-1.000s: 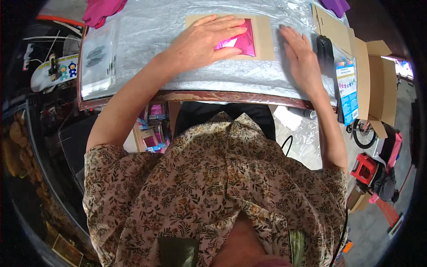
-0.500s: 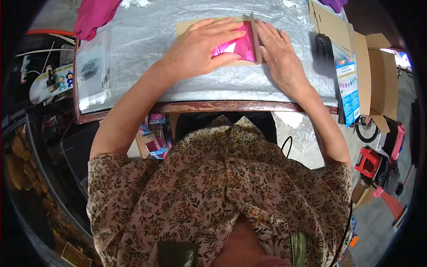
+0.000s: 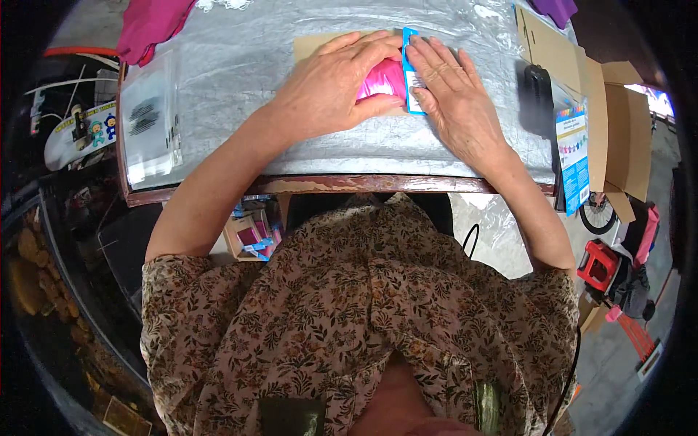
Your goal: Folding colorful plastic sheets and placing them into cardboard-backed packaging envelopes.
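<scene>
A shiny pink thing (image 3: 383, 81) in glossy wrap lies on a brown cardboard card (image 3: 309, 46) at the far middle of the table. My left hand (image 3: 327, 91) rests across the card with its fingers stretched out, the thumb beside the near end of the pink thing. Along the card's right side, a narrow blue-and-white printed flap (image 3: 415, 87) is folded over toward the pink thing. My right hand (image 3: 458, 98) lies flat against that flap, fingers extended. Part of the pink thing and much of the card are hidden under my left hand.
Silvery plastic covers the table (image 3: 349, 156). Clear plastic sleeves (image 3: 153, 120) lie at left, and magenta cloth (image 3: 154, 29) hangs at the far-left corner. On the right are a black object (image 3: 537, 91), a printed card (image 3: 572, 156) and an open cardboard box (image 3: 625, 138).
The card's right flap, upright and brown before, is now folded down to the left and shows its blue-and-white side. My right hand has shifted left with it.
</scene>
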Demonstrator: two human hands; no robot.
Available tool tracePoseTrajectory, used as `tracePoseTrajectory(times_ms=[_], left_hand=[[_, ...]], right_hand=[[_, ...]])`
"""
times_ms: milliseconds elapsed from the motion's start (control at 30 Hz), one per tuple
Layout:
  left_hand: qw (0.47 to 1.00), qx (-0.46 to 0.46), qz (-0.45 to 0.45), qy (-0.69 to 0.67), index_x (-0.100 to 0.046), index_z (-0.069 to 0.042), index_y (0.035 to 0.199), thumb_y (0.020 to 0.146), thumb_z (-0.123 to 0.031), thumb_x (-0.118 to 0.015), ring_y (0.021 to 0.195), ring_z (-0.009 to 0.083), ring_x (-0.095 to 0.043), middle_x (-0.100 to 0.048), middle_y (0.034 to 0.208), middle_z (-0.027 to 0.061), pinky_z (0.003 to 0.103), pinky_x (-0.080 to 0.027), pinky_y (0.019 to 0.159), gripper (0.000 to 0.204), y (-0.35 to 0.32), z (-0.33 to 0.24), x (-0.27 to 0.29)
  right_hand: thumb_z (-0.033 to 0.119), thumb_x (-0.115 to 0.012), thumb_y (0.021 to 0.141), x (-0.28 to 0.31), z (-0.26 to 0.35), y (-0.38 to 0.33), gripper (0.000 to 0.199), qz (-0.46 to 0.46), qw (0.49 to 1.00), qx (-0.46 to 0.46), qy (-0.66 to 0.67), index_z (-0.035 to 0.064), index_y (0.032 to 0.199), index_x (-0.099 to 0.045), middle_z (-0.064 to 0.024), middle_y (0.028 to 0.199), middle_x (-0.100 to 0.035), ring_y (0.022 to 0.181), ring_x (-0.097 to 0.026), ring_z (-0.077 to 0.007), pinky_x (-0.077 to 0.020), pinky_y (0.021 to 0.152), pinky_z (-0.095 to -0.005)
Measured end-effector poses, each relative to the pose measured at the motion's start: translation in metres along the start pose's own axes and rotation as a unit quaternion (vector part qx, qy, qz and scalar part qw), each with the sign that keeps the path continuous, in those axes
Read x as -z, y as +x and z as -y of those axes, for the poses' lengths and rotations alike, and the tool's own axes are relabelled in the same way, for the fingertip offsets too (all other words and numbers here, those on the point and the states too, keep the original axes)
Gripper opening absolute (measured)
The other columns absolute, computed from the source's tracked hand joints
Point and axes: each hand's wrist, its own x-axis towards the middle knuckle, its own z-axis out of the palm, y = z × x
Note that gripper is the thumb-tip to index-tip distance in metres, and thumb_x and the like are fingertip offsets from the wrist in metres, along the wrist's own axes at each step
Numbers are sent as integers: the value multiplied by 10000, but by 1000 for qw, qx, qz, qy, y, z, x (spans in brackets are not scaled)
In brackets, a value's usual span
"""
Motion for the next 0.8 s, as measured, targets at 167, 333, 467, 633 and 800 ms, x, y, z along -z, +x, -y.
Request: tracePoseTrajectory(times_ms=[167, 333, 467, 633, 800], left_hand=[[997, 39, -18, -58, -515, -72, 1380, 869, -485, -708, 1380, 342, -449, -466, 1501, 120, 489, -300, 1191, 685, -7, 6, 1], [980, 34, 0, 198, -444, -74, 1469, 861, -662, -609, 1465, 346, -318, -383, 1570, 115, 555, -186, 1213, 862, -28, 22, 12], [975, 66, 16, 210, -375, -86, 1528, 849, -779, -511, 1516, 318, -207, -311, 1614, 102, 573, -109, 1224, 979, -29, 21, 10], [976, 77, 11, 201, -325, -94, 1554, 836, -847, -426, 1537, 297, -132, -247, 1642, 87, 555, -71, 1239, 1045, -26, 27, 1], [977, 90, 39, 192, -302, -91, 1561, 857, -858, -354, 1543, 278, -93, -204, 1653, 97, 544, -52, 1245, 1042, -27, 26, 1]], right_hand=[[229, -531, 1015, 4, 6, 3, 521, 6, 999, -4, -32, 117, 1511, -414, -82, 1572, -392, 1464, -342, -279, -229, 1213, -475], [194, -555, 997, 9, 12, 8, 485, -8, 998, 9, -67, 100, 1466, -479, -129, 1485, -465, 1356, -445, -318, -312, 1145, -471], [114, -599, 962, 5, 13, 9, 407, -31, 999, -13, -23, 71, 1366, -589, -168, 1354, -522, 1189, -531, -318, -415, 1004, -431], [31, -658, 909, 1, 22, 18, 318, -98, 973, -125, 167, 8, 1226, -673, -125, 1057, -627, 860, -626, -216, -512, 740, -315], [99, -703, 897, 11, 14, 31, 234, -86, 882, -248, 392, -19, 1099, -695, -31, 786, -626, 600, -555, -128, -453, 561, -255]])
